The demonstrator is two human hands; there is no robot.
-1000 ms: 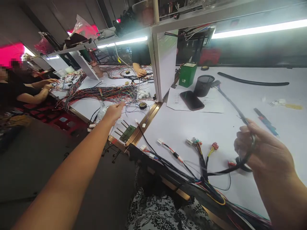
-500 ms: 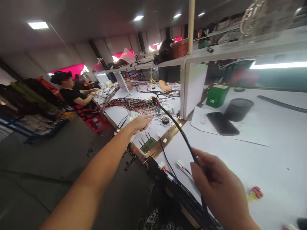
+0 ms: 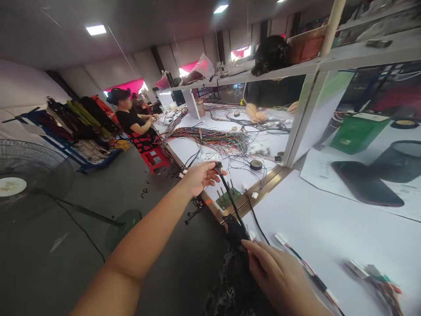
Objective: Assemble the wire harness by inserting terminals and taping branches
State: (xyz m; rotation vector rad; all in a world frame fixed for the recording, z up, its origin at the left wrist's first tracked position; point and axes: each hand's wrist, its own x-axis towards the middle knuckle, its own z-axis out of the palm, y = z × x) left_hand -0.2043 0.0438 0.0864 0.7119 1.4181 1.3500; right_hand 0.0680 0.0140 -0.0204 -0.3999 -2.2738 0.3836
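Near the pin board [image 3: 223, 202], left fingers [image 3: 212, 178] pinch and right fingers [image 3: 258, 252] curl around a black cable [image 3: 231, 198].

A smartphone [image 3: 365, 184] lies on printed paper [image 3: 319, 164] beside a mesh cup [image 3: 394, 164], with a pedestal fan [image 3: 21, 185] standing at far left.

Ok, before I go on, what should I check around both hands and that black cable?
1. Left hand on the plug of the black cable: ok, pinched between thumb and fingers.
2. Right hand gripping the cable: cannot tell, the hand hides the contact.
3. Cable apart from the pin board: cannot tell, it crosses in front of it.
4. Space beside the tape roll free of thin wires: not ok, some lie there.
5. Co-worker's hand apart from both hands: ok, it is farther back.
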